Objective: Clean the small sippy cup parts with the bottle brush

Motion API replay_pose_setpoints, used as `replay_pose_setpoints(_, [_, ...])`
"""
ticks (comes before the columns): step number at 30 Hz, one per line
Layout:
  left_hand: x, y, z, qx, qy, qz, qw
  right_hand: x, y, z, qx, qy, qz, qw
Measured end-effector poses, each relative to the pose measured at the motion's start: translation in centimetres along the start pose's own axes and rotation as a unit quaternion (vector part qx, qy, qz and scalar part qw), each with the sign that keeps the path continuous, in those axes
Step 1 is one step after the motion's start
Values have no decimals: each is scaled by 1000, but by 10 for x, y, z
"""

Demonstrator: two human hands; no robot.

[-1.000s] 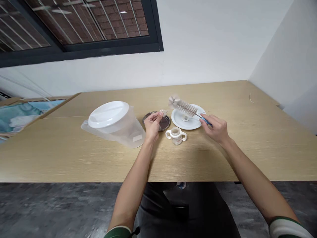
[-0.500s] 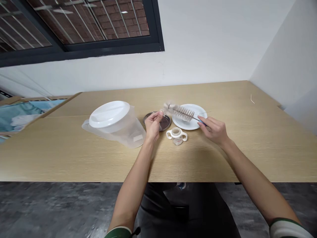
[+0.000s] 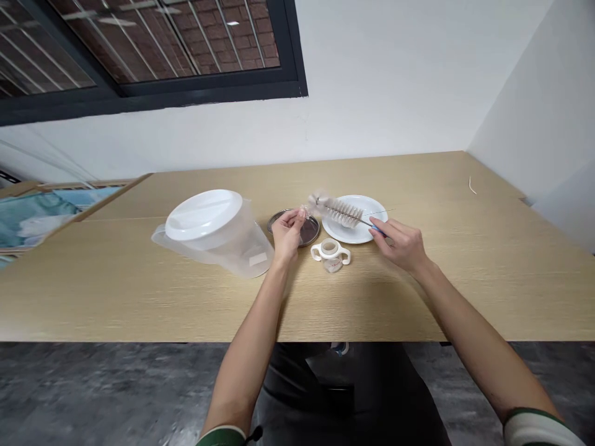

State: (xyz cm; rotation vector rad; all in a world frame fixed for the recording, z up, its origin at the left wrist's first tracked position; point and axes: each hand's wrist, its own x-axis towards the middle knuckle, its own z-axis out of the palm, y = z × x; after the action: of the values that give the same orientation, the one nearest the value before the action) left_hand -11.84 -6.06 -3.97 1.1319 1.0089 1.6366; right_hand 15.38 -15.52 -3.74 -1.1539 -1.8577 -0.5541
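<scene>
Nearest on the desk [image 3: 186, 303] stands a small two-handled bottle [image 3: 331, 255]; beyond it, the right hand's [image 3: 402, 244] grip is closed around the blue handle of a bottle brush [image 3: 343, 212], bristles partly over a white plate [image 3: 356, 236]; the left hand [image 3: 286, 233] pinches a small clear piece [image 3: 305, 211] by the brush's tip, above a dark round tray [image 3: 310, 234]; a lidded pitcher [image 3: 232, 248] stands to its left.

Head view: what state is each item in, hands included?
Left hand: pinching clear piece
Right hand: gripping brush
Clear piece: held, too small to make out
Brush: held tilted; contact with clear piece unclear
Handled bottle: upright, top open
Pitcher: lid on
White plate: lying flat, partly behind brush
Dark tray: lying flat, partly behind left hand
</scene>
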Motion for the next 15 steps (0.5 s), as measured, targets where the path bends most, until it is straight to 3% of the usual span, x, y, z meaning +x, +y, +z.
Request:
replay_pose_setpoints(5, [1,-5,-3,10,-15,1,1000,-4,10,3,-57,-2,34,998])
replay_pose_setpoints(9, [1,-7,-5,-4,-35,-17,999,-1,11,1,-13,22,81,996])
replay_pose_setpoints(15, [0,-9,-3,-24,-76,-16,997,1,-1,0,46,7,50,998])
